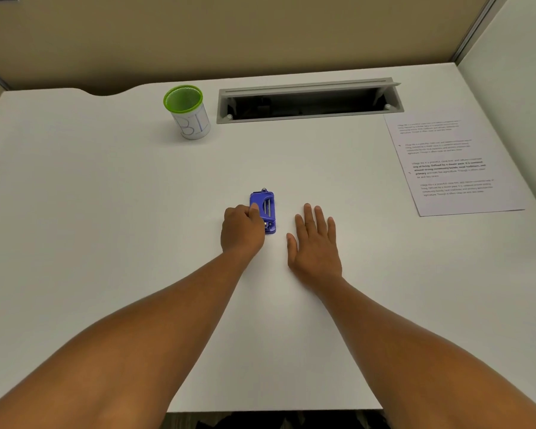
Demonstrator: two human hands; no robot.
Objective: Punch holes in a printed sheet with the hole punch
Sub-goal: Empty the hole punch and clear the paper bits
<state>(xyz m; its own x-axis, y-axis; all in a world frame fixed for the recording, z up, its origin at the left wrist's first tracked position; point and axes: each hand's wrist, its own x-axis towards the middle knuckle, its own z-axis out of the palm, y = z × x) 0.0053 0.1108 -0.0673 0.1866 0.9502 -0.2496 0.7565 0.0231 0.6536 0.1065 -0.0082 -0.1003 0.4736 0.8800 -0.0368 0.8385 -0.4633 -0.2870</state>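
Note:
A small blue hole punch (265, 209) rests on the white desk (106, 212) near the middle. My left hand (241, 229) is curled around its left side, thumb on top of it. To the right of the punch, my right hand (314, 243) lies flat on the desk with fingers apart, holding nothing and not touching the punch. The printed sheet (449, 164), white with several blocks of text, lies flat at the desk's far right, well away from both hands.
A white cup with a green rim (188, 111) stands at the back, left of centre. An open grey cable tray (307, 100) is sunk into the desk at the back. Partition walls (260, 35) close the back and right sides.

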